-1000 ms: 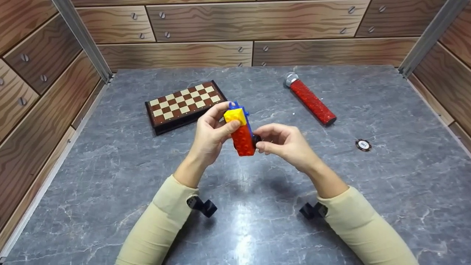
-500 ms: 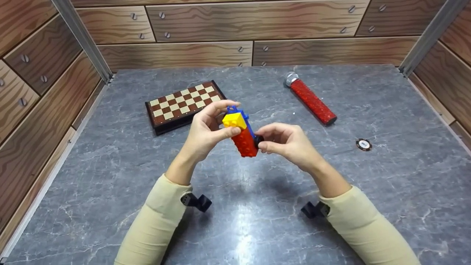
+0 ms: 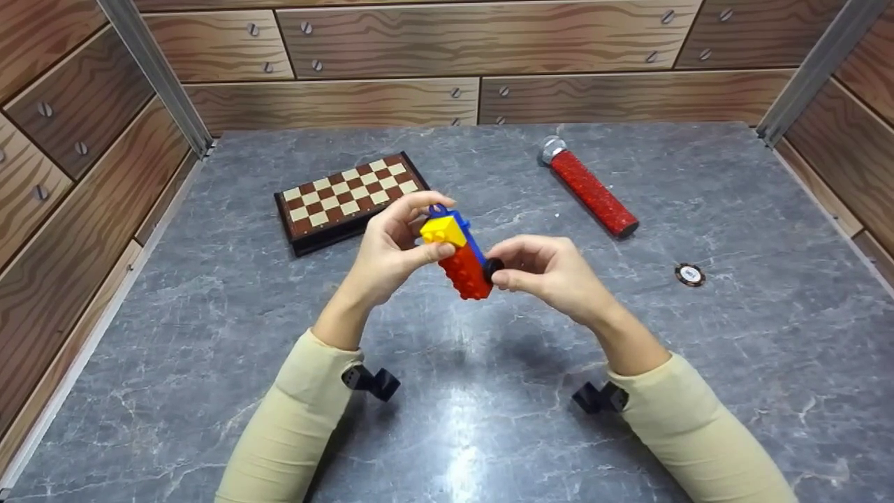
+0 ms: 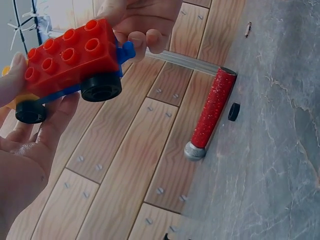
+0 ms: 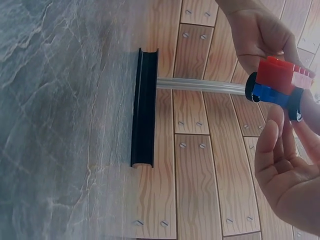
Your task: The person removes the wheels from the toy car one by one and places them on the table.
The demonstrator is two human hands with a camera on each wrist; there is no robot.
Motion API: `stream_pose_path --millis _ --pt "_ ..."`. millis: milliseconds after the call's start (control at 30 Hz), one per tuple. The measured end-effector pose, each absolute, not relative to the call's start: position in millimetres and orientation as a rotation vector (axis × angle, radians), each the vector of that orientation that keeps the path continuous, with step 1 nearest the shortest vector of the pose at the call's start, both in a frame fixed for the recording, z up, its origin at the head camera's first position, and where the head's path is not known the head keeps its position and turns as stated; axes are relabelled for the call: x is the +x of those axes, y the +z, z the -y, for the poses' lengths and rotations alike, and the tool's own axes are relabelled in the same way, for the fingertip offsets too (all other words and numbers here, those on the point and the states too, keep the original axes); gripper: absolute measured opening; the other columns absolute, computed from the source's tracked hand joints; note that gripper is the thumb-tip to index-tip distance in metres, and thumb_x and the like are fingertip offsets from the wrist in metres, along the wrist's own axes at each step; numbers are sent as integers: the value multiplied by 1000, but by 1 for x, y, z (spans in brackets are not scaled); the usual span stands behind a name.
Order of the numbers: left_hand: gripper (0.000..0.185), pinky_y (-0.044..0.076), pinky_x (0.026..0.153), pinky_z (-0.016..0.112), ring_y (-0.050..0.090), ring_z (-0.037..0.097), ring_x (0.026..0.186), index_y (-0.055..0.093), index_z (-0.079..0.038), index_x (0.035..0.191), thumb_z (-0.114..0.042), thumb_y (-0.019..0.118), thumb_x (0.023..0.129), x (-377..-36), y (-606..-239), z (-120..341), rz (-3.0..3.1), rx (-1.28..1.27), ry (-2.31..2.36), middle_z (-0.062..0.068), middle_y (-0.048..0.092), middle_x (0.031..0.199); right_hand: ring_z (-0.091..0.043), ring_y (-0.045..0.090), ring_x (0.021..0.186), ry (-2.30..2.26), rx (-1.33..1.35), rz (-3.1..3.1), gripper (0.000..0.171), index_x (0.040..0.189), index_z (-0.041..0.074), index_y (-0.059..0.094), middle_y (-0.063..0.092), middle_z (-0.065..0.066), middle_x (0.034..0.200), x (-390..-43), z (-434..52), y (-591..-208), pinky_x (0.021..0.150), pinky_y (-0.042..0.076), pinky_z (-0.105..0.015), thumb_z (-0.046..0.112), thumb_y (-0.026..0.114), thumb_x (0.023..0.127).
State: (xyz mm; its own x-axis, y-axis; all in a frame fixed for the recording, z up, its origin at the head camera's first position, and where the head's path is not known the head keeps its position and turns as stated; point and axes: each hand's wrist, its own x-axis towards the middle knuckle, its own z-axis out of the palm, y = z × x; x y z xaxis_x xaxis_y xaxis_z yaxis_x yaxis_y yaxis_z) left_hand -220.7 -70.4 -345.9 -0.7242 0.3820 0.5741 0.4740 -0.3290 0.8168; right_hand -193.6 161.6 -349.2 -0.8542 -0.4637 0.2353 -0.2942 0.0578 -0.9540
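Head view: at frame centre the left hand [image 3: 391,255] is pinching the toy brick car [image 3: 457,255], now tipped slightly more rightward than a second ago, while the right hand [image 3: 548,269] is pinching its black wheel [image 3: 493,267]; the wheel is probably being worked.

Left wrist view: the car [image 4: 70,62] is filling the upper left.

Right wrist view: the car [image 5: 277,82] is sitting upper right.

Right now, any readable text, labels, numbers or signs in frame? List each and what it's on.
No text reads clearly in any view.
Round token: a pale centre patch that may carry print, too small and blurred to read.
Toy brick car, held in the left hand and right hand: no lettering visible.
Chessboard and red glitter tube: no markings visible.
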Motion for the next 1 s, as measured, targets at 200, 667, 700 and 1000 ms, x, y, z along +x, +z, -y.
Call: stream_pose_path --millis 200,667,700,1000 --pt "41 50 63 29 55 28 76 54 2 113 -11 74 79 -221 -349 67 1729 -1110 -2283 18 58 99 -28 61 75 -1948 -789 -2214 22 100 -4 65 64 -14 87 -192 -160 -348 69 54 -33 2 71 80" --pt "39 50 61 30 55 29 74 53 6 110 -8 73 79 -220 -351 60 1701 -1077 -2235 16 57 98 -19 52 59 -1979 -740 -2349 16 90 -3 64 61 -13 78 -190 -154 -350 52 45 -22 -2 72 77" --pt "40 50 61 29 55 28 74 53 7 109 -8 73 79 -219 -351 59 1704 -1071 -2234 16 57 98 -19 52 59 -1983 -733 -2350 16 90 -3 64 61 -13 78 -190 -154 -350 52 44 -22 -2 73 77" --pt "42 50 61 30 55 29 76 52 8 110 -8 74 78 -219 -352 57 1700 -1057 -2248 16 56 98 -19 52 57 -2046 -660 -2306 17 88 -6 65 64 -12 80 -190 -153 -352 48 42 -21 -2 74 75"
